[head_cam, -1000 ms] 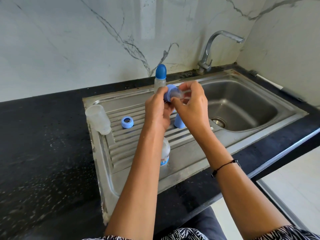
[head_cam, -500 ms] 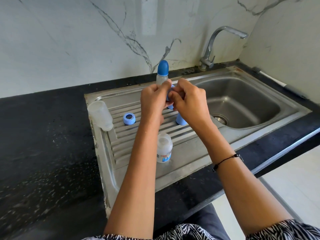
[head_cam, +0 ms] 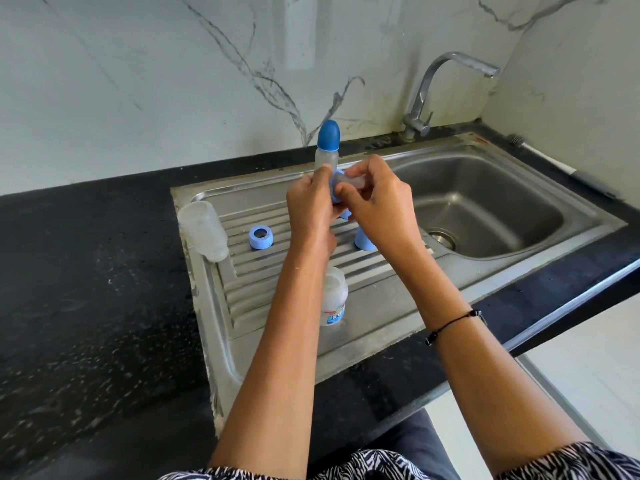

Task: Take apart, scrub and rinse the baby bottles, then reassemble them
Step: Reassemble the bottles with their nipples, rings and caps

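Note:
Above the ribbed drainboard (head_cam: 263, 299), my left hand (head_cam: 311, 209) grips a blue screw ring (head_cam: 336, 188). My right hand (head_cam: 377, 206) pinches the clear teat (head_cam: 353, 183) that sticks out of that ring. An open clear bottle (head_cam: 334, 299) stands on the drainboard under my left forearm. Another clear bottle (head_cam: 204, 230) lies tilted on the drainboard's left rim. A second blue ring (head_cam: 260, 238) lies on the ribs. A blue cap (head_cam: 363, 241) stands under my right hand. Behind my hands stands an assembled bottle with a blue cap (head_cam: 328, 140).
The steel sink basin (head_cam: 485, 202) with its drain lies to the right, and the tap (head_cam: 436, 88) rises behind it. Black countertop (head_cam: 86, 289) runs along the left and front. A grey-handled brush (head_cam: 568, 168) lies at the far right by the wall.
Both hands dropped closer to the drainboard and stayed together on the ring and teat. The view shifted, uncovering the upright open bottle beneath my left forearm.

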{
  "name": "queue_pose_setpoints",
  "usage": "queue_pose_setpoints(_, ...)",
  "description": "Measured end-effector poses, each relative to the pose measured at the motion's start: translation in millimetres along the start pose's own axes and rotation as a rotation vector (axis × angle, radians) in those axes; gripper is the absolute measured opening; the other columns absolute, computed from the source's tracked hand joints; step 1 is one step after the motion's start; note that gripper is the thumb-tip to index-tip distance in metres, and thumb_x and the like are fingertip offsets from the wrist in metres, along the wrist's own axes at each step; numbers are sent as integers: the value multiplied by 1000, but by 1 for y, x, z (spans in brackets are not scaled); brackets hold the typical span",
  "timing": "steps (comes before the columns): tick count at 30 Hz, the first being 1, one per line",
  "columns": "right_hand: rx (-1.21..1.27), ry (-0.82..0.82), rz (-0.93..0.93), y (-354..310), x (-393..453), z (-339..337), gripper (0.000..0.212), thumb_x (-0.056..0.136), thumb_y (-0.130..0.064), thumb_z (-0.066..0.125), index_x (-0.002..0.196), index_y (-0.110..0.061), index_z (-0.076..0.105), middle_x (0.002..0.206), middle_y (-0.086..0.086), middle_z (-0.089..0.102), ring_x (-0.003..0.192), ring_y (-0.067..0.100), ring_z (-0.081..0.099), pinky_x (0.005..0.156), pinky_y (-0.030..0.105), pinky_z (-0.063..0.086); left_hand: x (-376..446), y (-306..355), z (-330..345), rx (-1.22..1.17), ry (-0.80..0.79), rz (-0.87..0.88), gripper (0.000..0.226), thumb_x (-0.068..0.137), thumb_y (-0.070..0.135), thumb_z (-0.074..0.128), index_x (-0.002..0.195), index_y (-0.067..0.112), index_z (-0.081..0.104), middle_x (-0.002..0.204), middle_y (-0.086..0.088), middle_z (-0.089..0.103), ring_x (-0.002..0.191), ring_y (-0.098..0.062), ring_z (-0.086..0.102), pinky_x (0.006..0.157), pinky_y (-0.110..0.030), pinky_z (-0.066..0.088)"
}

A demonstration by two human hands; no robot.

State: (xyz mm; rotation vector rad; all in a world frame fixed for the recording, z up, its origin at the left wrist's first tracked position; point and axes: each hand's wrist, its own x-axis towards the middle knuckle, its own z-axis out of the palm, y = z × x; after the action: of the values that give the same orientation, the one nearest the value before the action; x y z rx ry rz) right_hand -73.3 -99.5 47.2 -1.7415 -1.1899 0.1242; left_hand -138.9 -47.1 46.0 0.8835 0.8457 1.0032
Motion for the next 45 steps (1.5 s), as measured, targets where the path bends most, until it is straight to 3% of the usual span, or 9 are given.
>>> queue_pose_setpoints(5,-148,-44,-65,2,-3,-1,44,83,-22,68,121,-15,49,105,3,56,70,1,52,63,10,41,-3,3,-9,51,-63,-90,20,95,15,47,96,6,64,82,-11,67,70,-18,66,64,-30,56)
queue_pose_setpoints(10,-241,-233,-160,6,-21,-9,45,78,-22,73,117,-15,53,111,0,53,82,3,46,67,0,37,-16,-3,-29,193,-147,-150,16,97,22,48,99,12,60,85,-8,65,71,-14,64,58,-22,53)
queue_pose_setpoints(17,-259,-367,-118,16,-47,-9,31,75,-25,73,101,-12,62,91,0,59,75,11,53,62,10,39,-39,-54,-78,491,-111,122,27,82,29,42,74,14,62,76,-4,65,78,-21,58,76,-36,47)
queue_pose_setpoints(22,-205,-402,-55,26,-60,-4,31,75,-23,73,102,-13,61,92,1,60,80,15,54,65,15,41,-51,-71,-97,465,-323,117,42,68,13,47,106,26,60,106,3,67,99,-9,62,83,-25,50)
queue_pose_setpoints(27,-208,-387,-32,28,-58,1,27,74,-22,71,97,-10,65,89,4,60,82,19,56,68,25,47,-40,-83,-95,790,-430,313,72,80,12,68,141,21,31,133,9,49,115,-6,49,91,-16,43)
queue_pose_setpoints(30,-245,-366,-25,27,-55,6,24,74,-24,71,87,-8,59,90,7,56,80,21,53,71,34,48,-34,-84,-89,767,-423,342,99,78,18,73,150,26,5,127,21,47,111,5,47,84,-7,40)
queue_pose_setpoints(34,-224,-287,23,25,-48,3,27,78,-29,72,85,-9,56,89,6,55,81,20,51,69,28,43,-29,-83,-76,669,-394,416,118,76,12,76,144,29,-19,129,5,54,115,-10,57,92,-21,45)
queue_pose_setpoints(38,-199,-159,104,18,-39,-9,35,78,-35,71,75,-7,51,78,7,53,71,21,46,57,18,33,-24,-68,-66,619,-378,585,125,69,19,80,143,19,-21,124,-5,41,113,-25,56,92,-22,47)
queue_pose_setpoints(45,-89,-59,138,4,-15,-30,40,77,-44,70,91,-14,48,88,-1,50,75,10,46,62,20,39,-19,-34,-24,655,-529,722,114,80,9,73,145,6,-21,115,-14,60,97,-10,63,86,-12,48)
